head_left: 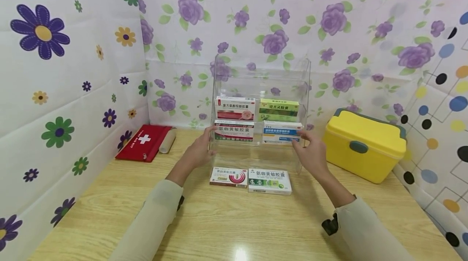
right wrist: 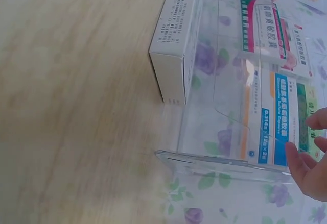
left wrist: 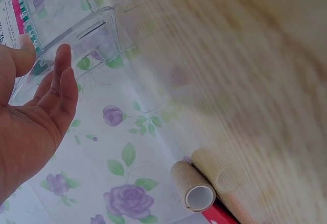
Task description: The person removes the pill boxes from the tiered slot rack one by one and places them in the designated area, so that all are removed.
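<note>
A clear acrylic stepped rack (head_left: pixel 256 153) holds medicine boxes on two tiers. My left hand (head_left: pixel 198 151) is at its left side, fingertips by the left end of a red-and-white box (head_left: pixel 234 131); in the left wrist view its fingers are loosely bent beside the side panel. My right hand (head_left: pixel 313 152) is at the other side, thumb and fingertips near the right end of a blue, white and orange box (head_left: pixel 281 132). Above these sit another red-and-white box (head_left: pixel 235 109) and a green box (head_left: pixel 278 109). Whether either hand bears on a box or the rack's edge is unclear.
Two more medicine boxes, one with a pink ring design (head_left: pixel 228 177) and one white and green (head_left: pixel 269 181), lie at the rack's foot. A red first aid pouch (head_left: pixel 140 143) and a tan roll (head_left: pixel 167 141) lie left. A yellow lidded case (head_left: pixel 363 147) stands right.
</note>
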The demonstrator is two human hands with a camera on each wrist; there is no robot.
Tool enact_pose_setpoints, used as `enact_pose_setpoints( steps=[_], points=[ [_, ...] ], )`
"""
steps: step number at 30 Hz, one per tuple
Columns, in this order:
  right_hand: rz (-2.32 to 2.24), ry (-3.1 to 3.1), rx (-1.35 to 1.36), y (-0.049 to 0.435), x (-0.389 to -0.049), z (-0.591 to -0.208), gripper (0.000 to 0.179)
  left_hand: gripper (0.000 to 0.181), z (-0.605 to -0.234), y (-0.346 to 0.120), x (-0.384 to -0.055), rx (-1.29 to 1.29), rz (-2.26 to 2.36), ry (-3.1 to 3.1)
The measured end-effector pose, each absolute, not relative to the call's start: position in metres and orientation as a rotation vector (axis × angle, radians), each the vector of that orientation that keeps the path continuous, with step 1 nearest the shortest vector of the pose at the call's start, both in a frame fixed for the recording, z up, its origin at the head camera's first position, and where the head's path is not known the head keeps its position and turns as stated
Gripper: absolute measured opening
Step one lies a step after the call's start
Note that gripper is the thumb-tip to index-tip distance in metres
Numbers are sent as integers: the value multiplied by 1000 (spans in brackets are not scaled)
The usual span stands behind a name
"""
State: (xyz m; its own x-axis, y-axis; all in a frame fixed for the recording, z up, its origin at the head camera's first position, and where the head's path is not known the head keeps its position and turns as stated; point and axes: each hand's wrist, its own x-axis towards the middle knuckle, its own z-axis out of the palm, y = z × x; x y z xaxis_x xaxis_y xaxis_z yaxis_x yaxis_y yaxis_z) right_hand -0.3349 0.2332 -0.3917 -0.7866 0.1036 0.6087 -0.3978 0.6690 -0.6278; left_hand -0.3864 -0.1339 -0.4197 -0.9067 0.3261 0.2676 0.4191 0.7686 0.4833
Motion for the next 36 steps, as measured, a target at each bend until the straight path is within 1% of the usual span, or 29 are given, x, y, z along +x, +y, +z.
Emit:
enact_pose_setpoints(
  steps=[9,15,22,29,36],
  points=[
    [1055,-2181,282,230,-344,-383,33,89,-417,-133,-385,-587,-815,-2805],
    [1046,-2191,265,231,-347,-382,31,89,-419,-133,-384,-580,-819,-2812],
    [1031,-2208,244,231,-350,-377,35,90,-419,-133,-386,-580,-828,-2806],
    [987,-2221,256,229,-354,-371,33,90,-419,-133,-386,-581,-844,-2809],
    [929,-2324,243,228,-358,-367,33,89,-417,-133,-385,-583,-847,-2802]
  ],
)
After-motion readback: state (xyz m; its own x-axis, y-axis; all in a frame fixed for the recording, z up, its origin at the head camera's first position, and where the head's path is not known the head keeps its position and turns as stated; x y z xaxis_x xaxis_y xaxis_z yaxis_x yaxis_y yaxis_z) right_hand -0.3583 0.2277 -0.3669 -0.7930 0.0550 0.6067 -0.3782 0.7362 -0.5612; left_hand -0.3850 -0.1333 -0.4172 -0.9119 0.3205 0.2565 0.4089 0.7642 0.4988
